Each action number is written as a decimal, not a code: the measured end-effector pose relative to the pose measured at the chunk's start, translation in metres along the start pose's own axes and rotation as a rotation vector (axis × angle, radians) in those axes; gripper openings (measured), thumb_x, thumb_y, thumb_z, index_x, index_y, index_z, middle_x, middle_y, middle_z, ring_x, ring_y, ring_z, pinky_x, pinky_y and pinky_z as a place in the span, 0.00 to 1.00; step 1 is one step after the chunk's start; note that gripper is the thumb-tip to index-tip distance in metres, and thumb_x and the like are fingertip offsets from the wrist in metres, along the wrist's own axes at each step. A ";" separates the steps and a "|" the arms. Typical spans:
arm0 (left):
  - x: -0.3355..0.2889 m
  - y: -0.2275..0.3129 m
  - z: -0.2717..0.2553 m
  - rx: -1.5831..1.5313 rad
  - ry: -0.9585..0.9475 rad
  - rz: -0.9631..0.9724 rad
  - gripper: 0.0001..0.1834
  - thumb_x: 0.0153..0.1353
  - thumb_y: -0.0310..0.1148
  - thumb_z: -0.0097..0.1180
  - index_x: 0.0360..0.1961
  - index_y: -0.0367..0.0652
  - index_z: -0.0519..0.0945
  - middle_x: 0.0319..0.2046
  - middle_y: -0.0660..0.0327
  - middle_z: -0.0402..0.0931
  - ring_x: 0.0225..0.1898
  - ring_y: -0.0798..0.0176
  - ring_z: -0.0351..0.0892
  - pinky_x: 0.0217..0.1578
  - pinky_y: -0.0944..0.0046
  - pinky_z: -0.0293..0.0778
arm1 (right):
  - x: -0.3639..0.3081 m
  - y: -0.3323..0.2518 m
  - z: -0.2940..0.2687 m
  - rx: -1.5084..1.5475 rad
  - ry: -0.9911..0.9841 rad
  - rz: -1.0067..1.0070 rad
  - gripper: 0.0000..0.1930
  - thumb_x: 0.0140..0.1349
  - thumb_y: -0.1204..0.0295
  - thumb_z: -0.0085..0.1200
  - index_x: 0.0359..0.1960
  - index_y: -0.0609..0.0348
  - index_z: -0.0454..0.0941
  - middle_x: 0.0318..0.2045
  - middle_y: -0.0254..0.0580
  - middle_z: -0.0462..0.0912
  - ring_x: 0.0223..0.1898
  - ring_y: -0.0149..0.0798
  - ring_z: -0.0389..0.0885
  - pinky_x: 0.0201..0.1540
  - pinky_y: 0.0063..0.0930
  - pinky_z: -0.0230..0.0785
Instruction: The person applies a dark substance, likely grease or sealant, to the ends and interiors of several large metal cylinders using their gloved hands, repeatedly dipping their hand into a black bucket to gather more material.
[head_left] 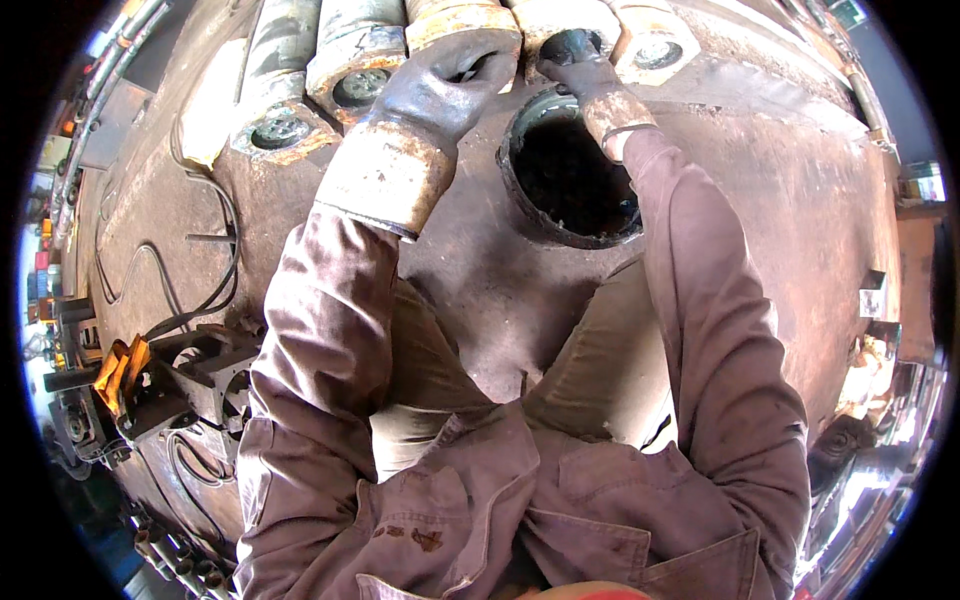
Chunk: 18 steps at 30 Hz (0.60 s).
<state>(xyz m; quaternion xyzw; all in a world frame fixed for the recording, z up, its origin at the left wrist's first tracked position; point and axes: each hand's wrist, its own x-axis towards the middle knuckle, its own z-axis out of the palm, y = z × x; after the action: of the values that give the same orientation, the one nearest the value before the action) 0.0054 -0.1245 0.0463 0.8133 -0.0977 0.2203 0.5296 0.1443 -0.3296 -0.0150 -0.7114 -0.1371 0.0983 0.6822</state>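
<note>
Both my hands wear heavy work gloves, blackened at the fingers with pale stained cuffs. My left hand [455, 85] is closed, fingers curled in against the rusty end of the middle metal cylinder [460, 20]; what it holds, if anything, is hidden. My right hand [595, 85] is closed at the dark round end of the cylinder to its right, its dark fingers blending into that end. Below the right hand stands a round black bucket [515, 190] with dark, grease-like matter inside. The right forearm covers part of its rim.
More cylinders with hexagonal ends lie side by side, two at left [280, 130] [360, 85] and one at right [655, 50]. A black cable [235, 235] loops across the brown metal surface [480, 290]. Metal parts with an orange piece [122, 375] lie at left.
</note>
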 end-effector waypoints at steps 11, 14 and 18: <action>0.001 -0.010 0.015 0.098 -0.010 0.076 0.13 0.66 0.36 0.71 0.49 0.45 0.90 0.45 0.61 0.91 0.51 0.64 0.89 0.55 0.64 0.82 | 0.008 0.000 -0.005 -1.170 0.069 -0.197 0.17 0.67 0.70 0.63 0.54 0.64 0.87 0.46 0.52 0.90 0.51 0.47 0.90 0.58 0.41 0.81; 0.002 -0.015 0.014 0.085 -0.033 0.111 0.14 0.66 0.37 0.71 0.49 0.45 0.90 0.46 0.60 0.90 0.51 0.64 0.88 0.56 0.63 0.82 | 0.004 -0.001 -0.004 -1.293 0.061 -0.243 0.17 0.67 0.70 0.63 0.54 0.64 0.87 0.46 0.52 0.90 0.51 0.48 0.90 0.58 0.41 0.81; -0.003 -0.014 0.019 0.025 -0.041 0.053 0.14 0.66 0.39 0.70 0.49 0.46 0.90 0.47 0.59 0.90 0.51 0.62 0.88 0.56 0.63 0.82 | 0.006 0.001 -0.005 -1.402 0.060 -0.255 0.17 0.67 0.70 0.62 0.54 0.65 0.87 0.45 0.52 0.91 0.50 0.48 0.90 0.58 0.41 0.82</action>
<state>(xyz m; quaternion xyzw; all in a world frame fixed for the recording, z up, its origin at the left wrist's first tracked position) 0.0131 -0.1359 0.0274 0.8212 -0.1274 0.2189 0.5113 0.1513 -0.3327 -0.0152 -0.9635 -0.2313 -0.1134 0.0736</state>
